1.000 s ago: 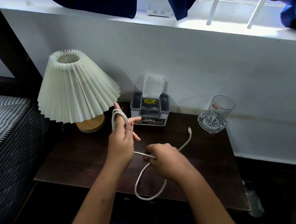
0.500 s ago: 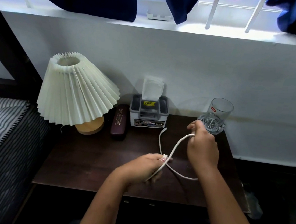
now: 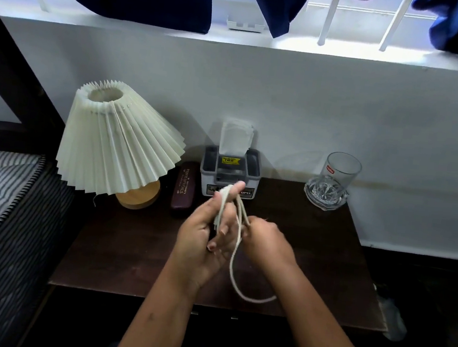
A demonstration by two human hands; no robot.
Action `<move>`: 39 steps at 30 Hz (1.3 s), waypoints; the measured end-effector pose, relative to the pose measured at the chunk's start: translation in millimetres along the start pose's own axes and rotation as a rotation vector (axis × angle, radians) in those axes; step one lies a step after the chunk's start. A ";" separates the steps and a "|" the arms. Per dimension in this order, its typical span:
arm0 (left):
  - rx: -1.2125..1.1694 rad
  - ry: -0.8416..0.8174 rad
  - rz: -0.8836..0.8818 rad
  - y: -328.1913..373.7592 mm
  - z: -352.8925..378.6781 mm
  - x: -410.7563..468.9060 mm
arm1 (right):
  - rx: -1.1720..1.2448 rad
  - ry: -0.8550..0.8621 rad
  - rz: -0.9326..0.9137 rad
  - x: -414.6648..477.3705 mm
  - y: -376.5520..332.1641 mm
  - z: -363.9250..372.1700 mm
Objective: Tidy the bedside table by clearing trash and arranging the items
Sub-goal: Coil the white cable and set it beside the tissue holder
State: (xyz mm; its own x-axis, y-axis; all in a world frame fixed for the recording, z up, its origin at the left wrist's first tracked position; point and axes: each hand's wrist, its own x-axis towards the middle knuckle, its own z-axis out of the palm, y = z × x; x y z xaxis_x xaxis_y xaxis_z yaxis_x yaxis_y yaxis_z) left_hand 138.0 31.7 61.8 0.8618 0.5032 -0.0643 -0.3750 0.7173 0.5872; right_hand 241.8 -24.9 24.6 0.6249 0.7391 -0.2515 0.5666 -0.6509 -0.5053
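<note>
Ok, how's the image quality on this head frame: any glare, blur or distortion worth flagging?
Head view: the window sill is blown out by backlight, while the space under the table falls to near black. Wide-angle bending shows in the bowed wall top and the tilted glass. The left hand and cable are slightly motion-soft; the lamp stays crisp.

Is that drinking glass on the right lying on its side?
No, the glass stands upright on a clear coaster at the table's back right corner.
</note>
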 end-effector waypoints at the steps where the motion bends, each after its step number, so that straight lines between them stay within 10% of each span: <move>1: -0.020 0.061 0.056 1.6 -1.3 1.8 | -0.002 -0.027 -0.024 -2.2 -5.7 3.9; 10: 0.230 0.575 0.405 13.4 -25.4 11.2 | -0.117 -0.089 -0.376 -22.6 -31.5 14.1; 21: 1.315 0.571 0.322 1.8 -37.8 10.7 | -0.116 0.356 -0.436 -14.0 -9.7 -19.3; 28: 1.100 0.153 -0.244 -9.8 -20.8 2.9 | -0.012 0.496 -0.300 -9.4 2.8 -28.8; 39: 0.677 -0.069 -0.379 -2.2 -5.1 -5.2 | 0.072 0.374 -0.109 1.3 15.9 -23.6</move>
State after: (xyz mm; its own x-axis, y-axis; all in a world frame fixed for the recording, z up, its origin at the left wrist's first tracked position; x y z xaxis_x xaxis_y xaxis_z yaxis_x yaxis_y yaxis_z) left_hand 132.6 30.0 56.8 0.9170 0.2354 -0.3222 0.2208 0.3732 0.9011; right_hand 264.3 -38.4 35.7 0.7234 0.6802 0.1183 0.6094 -0.5486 -0.5724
